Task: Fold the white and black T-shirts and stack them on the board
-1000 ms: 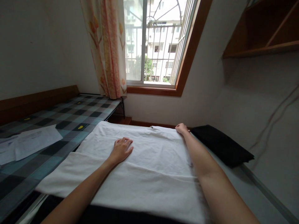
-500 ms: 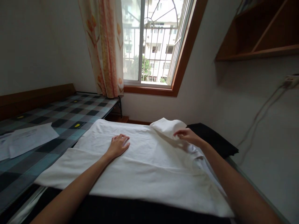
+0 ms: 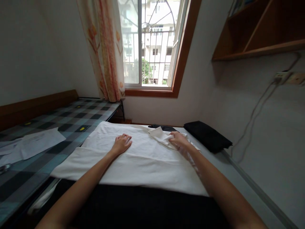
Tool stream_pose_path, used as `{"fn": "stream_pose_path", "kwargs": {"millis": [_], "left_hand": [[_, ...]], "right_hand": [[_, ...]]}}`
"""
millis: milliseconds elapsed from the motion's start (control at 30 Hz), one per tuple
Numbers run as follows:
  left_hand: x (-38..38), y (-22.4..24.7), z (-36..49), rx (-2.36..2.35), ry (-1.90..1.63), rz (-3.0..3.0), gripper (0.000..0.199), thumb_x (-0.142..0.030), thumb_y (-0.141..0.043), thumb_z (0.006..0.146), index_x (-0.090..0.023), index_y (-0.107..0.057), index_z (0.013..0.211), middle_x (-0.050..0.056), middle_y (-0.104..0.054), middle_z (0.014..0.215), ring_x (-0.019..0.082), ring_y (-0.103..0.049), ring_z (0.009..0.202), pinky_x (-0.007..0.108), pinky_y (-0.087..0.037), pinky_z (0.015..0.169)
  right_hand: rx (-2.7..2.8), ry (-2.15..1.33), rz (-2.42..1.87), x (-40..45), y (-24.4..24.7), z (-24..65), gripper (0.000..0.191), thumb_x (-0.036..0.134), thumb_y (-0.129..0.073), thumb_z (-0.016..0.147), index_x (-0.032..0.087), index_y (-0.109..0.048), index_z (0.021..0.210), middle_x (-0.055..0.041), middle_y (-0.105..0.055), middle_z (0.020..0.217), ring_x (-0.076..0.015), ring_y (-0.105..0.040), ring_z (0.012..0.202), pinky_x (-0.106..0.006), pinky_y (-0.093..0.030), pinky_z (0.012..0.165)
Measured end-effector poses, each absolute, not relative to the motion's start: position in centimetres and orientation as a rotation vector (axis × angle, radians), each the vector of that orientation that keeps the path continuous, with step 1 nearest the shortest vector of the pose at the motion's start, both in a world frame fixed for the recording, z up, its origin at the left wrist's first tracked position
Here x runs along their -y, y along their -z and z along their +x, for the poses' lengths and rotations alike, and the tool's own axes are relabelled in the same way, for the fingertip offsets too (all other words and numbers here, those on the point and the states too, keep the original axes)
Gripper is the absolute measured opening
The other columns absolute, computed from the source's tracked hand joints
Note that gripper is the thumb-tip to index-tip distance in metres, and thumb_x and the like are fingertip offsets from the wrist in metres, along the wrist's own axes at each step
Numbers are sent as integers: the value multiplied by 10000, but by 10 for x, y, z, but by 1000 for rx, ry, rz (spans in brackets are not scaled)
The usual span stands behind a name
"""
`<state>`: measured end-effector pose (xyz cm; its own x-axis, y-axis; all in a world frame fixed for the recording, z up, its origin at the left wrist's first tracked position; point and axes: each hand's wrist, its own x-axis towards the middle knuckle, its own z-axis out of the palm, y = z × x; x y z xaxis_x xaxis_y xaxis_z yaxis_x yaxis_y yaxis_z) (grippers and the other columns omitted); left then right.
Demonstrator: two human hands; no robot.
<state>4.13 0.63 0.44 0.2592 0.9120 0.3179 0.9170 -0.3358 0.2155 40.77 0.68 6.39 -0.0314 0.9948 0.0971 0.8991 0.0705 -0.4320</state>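
Note:
A white cloth garment (image 3: 143, 171), perhaps a shirt, lies spread on the table with a long strip folded back along its near side. Flat on its middle rests my left hand (image 3: 122, 143), fingers spread and holding nothing. My right hand (image 3: 179, 140) is at the garment's right side, its fingers bent and closed on a bunched, folded-over part of the white cloth (image 3: 162, 136). The fingertips of that hand are partly hidden and slightly blurred.
A folded black cloth (image 3: 207, 136) lies on the pale table (image 3: 214, 165) at the right, by the wall. Another dark item (image 3: 164, 127) shows behind the garment. To the left is a checkered bed (image 3: 71, 121) with papers (image 3: 43, 143). A shelf (image 3: 257, 51) juts out at upper right.
My right hand has drawn the garment's right side inward to the left, uncovering table and a dark item behind. My left hand stays on the cloth. The view has shifted slightly right.

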Motion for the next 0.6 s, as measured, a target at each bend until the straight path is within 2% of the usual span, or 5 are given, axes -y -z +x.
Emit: {"fn": "stream_pose_path", "kwargs": {"millis": [100, 267, 400, 500, 600], "left_hand": [[-7, -2, 40, 1800, 627, -2497, 340, -404, -476, 904, -244, -630, 1161, 80, -586, 1195, 245, -556, 1115, 429, -340, 1017], [-19, -9, 42, 1917, 674, -2508, 318, -411, -569, 838, -239, -664, 1088, 89, -599, 1132, 275, -544, 1122, 461, -353, 998], [-48, -28, 62, 2354, 1028, -2574, 253, -410, -618, 804, -199, -684, 929, 86, -650, 959, 273, -579, 1040, 378, -436, 883], [-71, -39, 93, 2526, 1228, -2656, 352, -437, -567, 854, -170, -629, 1075, 67, -659, 825, 205, -628, 836, 276, -474, 702], [-86, -42, 128, 2608, 1322, -2736, 500, -445, -581, 858, -158, -519, 1262, 48, -653, 770, 145, -601, 647, 228, -454, 566]], "right_hand": [[2016, -206, -1768, 9, -77, 394, 230, 260, -632, 749, 188, -731, 943, -83, -698, 925, -252, -609, 937, -329, -438, 793], [2320, -1102, -1224, 21, -96, 410, 474, 588, -588, 773, 155, -732, 905, -31, -634, 687, -146, -567, 638, -247, -417, 584], [1851, -663, -1740, 8, -83, 438, 488, 600, -542, 803, 134, -683, 820, -58, -629, 678, -164, -575, 625, -250, -396, 556], [1582, -299, -2186, 3, -65, 453, 405, 522, -583, 809, 158, -658, 970, -139, -693, 902, -255, -646, 831, -307, -451, 680], [1531, -258, -2294, 2, -53, 459, 503, 520, -570, 825, 165, -590, 1182, -195, -670, 1096, -320, -638, 1005, -370, -467, 789]]}}
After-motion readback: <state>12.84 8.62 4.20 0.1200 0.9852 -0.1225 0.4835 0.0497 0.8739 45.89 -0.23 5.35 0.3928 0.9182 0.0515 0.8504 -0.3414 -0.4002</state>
